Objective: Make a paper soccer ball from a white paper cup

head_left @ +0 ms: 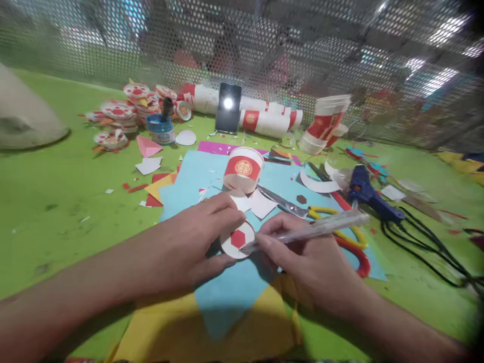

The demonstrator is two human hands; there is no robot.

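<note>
My left hand (pixel 214 227) grips a small white paper disc (pixel 231 248) at its left edge, thumb below and fingers above. A red hexagon (pixel 238 239) lies in the middle of the disc. In my right hand (pixel 298 252) is a clear-barrelled pen (pixel 321 228), slanted, its tip at the hexagon's lower right edge. Just beyond the hands a white paper cup (pixel 244 169) with a red band and gold emblem stands on light blue paper (pixel 196 176). White paper scraps (pixel 262 203) lie before it. Scissors with yellow handles (pixel 321 212) rest beside my right hand.
A blue glue gun (pixel 372 194) with a black cord lies right. Behind are a phone (pixel 228 108), stacked paper cups (pixel 325 123) and cups lying sideways (pixel 264 123). Back left are a blue jar (pixel 161 130) and red-and-white paper crafts (pixel 119 111). Yellow paper (pixel 159 330) lies in front.
</note>
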